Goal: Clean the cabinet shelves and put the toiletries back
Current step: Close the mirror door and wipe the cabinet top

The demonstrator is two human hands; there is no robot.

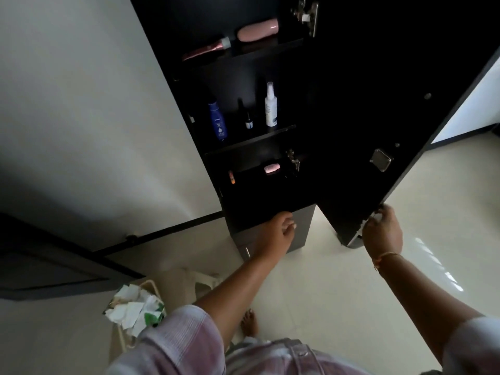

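A tall black cabinet [243, 196] stands open against the wall. On its top shelf lie a pink bottle [258, 30] and a pink tube [207, 50]. The middle shelf holds a blue lotion bottle [217, 121], a small dark dropper bottle [247, 116] and a white spray bottle [270, 105]. A pink soap [272, 168] and a small orange stick [231, 176] sit on the lowest shelf. My left hand [280, 228] hovers with curled fingers at the lowest shelf's front edge and holds nothing. My right hand [381, 228] grips the bottom corner of the open cabinet door [378, 109].
A wire bin [135, 312] stuffed with crumpled paper stands on the floor at the lower left. Below the open compartment is a grey drawer front [303, 228]. Pale glossy floor tiles [351, 307] stretch to the right. My bare foot [249, 322] is near the cabinet base.
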